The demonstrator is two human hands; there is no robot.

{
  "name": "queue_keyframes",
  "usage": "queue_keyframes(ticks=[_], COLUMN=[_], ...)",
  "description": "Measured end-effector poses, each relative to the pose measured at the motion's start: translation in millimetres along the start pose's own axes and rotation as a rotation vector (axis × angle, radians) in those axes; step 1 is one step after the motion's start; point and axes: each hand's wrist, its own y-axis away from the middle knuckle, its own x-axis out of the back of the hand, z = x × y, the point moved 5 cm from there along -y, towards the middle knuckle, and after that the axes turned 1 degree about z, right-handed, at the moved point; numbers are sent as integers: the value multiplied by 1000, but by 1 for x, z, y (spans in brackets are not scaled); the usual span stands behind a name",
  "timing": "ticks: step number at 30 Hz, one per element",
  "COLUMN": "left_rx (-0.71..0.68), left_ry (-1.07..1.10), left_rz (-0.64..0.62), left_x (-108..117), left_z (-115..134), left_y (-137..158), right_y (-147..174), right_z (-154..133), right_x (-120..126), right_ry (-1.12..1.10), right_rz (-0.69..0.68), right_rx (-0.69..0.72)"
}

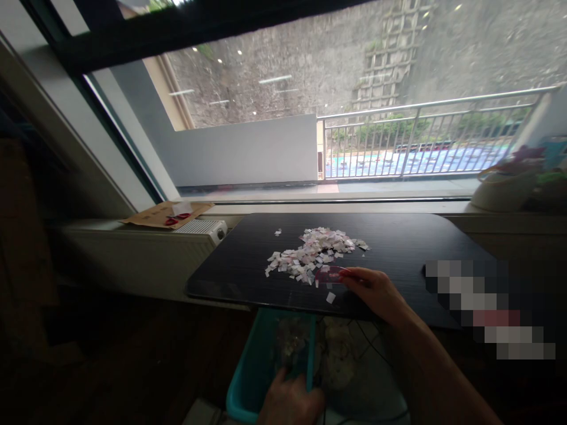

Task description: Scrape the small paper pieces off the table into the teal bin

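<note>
On the dark tabletop (390,236) lies a loose heap of small paper scraps (316,254), pale with some pinkish ones. My right hand (376,289) pinches a see-through pink plastic sheet (328,274) at its right end. The sheet's left end touches the near edge of the heap. One loose scrap (331,298) lies closer to me. Below the table edge stands a teal bin (248,366) with scraps in its dim inside. My left hand (290,398) grips the bin's right rim; its fingertips are partly in shadow.
Scissors with red handles (177,219) rest on brown cardboard (146,215) over a radiator (199,233) at the left. A pale bag or pot (500,186) sits on the right sill. A blurred-out object (487,307) lies on the table's right. Cables hang below.
</note>
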Motion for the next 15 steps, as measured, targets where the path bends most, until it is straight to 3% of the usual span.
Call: queue_keyframes(ticks=[15], left_rx=[9], left_ry=[3], left_rz=[-61], left_x=[7], left_z=[2], left_y=[-2], right_y=[5], right_z=[-7], right_x=[8], right_ry=[-13], right_rz=[48], right_rx=[-19])
